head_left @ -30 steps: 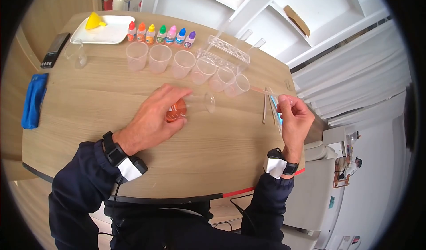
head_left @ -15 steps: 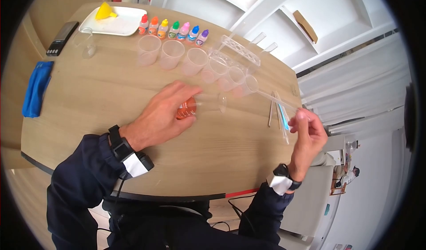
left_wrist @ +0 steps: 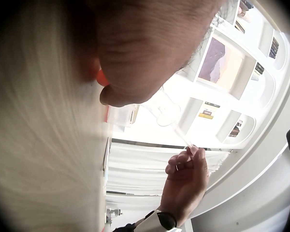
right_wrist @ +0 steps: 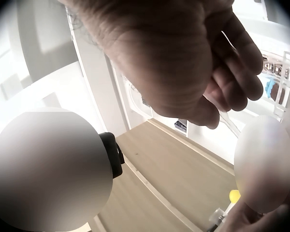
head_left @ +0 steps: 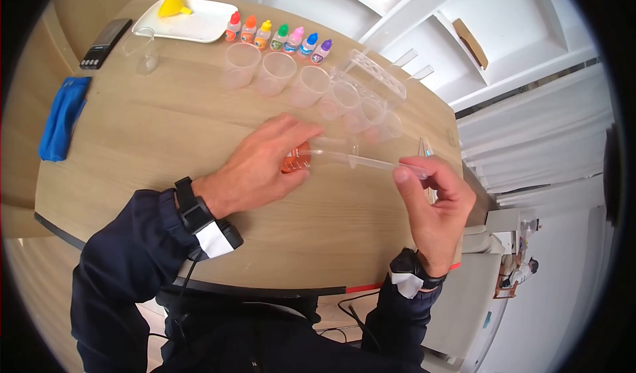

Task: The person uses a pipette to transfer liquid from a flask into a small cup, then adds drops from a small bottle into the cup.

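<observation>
My left hand (head_left: 255, 167) grips a clear glass flask (head_left: 296, 158) with orange-red liquid in its lower part. The flask stands on the table, and its neck and flared rim show to the right of my fingers in the head view. Between thumb and fingers, my right hand (head_left: 437, 191) pinches a clear plastic dropper (head_left: 374, 162) by its bulb end. The dropper's thin stem points left and overlaps the flask's mouth in the head view. From the left wrist, the dropper (left_wrist: 183, 137) slants down toward the glass rim (left_wrist: 168, 116).
Several clear plastic cups (head_left: 276, 75) line up beyond my hands, with small colour-capped bottles (head_left: 280, 38) behind them. A clear test tube rack (head_left: 376, 75) stands at the back right. On the left are a white tray (head_left: 211, 28) with a yellow funnel (head_left: 173, 5), a small beaker (head_left: 140, 50), a black scale (head_left: 106, 44) and a blue cloth (head_left: 64, 118).
My right hand has swung the dropper left from the cups to over the flask's mouth. My left hand keeps its grip on the flask. The head view has shifted a little.
</observation>
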`<move>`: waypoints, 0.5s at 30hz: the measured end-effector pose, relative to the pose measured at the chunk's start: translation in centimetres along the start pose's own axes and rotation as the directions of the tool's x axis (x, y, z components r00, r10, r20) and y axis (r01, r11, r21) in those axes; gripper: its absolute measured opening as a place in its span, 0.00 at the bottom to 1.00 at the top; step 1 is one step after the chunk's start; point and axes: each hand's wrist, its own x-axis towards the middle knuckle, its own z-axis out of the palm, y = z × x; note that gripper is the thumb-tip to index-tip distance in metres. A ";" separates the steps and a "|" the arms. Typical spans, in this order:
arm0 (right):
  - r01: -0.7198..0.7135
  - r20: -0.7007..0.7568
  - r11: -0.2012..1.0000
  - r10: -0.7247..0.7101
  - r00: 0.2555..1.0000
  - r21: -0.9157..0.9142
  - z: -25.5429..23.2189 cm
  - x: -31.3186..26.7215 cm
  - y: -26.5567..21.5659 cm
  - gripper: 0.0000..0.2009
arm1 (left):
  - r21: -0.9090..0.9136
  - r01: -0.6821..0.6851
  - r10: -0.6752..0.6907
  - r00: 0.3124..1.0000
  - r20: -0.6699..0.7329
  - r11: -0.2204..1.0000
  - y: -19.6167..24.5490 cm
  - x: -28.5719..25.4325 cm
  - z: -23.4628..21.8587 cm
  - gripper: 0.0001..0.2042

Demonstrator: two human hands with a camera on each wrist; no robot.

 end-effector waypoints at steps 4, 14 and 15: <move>0.057 0.081 0.996 -0.052 0.995 -0.069 1.7 0.7 0.0 0.06 | -0.003 0.010 -0.010 1.000 0.005 1.000 0.0 0.0 0.1 0.32; 0.121 0.141 0.989 -0.109 0.984 -0.085 2.9 1.0 1.6 0.05 | -0.001 0.009 -0.009 1.000 0.011 1.000 -0.1 -0.1 0.2 0.33; 0.093 0.133 0.994 -0.084 0.988 -0.060 3.0 0.9 1.5 0.05 | 0.005 0.010 -0.010 1.000 0.009 1.000 -0.1 -0.1 0.2 0.33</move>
